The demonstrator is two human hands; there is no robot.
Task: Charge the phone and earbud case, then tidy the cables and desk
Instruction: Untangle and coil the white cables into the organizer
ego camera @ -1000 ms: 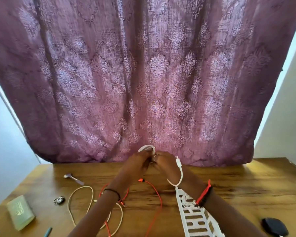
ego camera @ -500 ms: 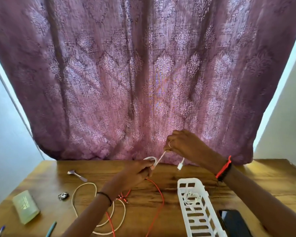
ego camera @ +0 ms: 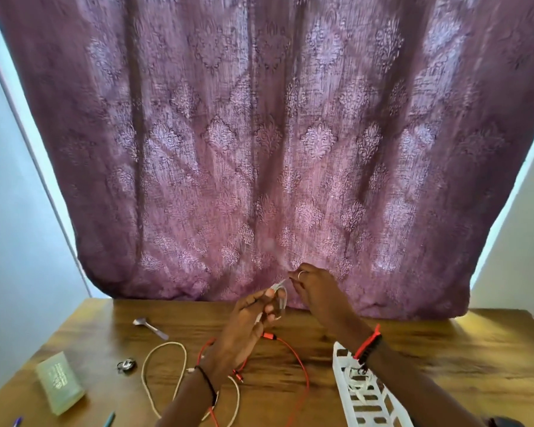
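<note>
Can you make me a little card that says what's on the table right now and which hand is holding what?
Left hand: grips a looped white cable
Right hand: pinches that cable's loose end
On the table: red cable, cream cable, spoon, green box
Basket: white, on the right, a white cord inside
Behind: purple curtain

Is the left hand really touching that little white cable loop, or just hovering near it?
Touching. The head view shows the left hand with its fingers curled round the white cable loop, holding it up off the desk.
</note>
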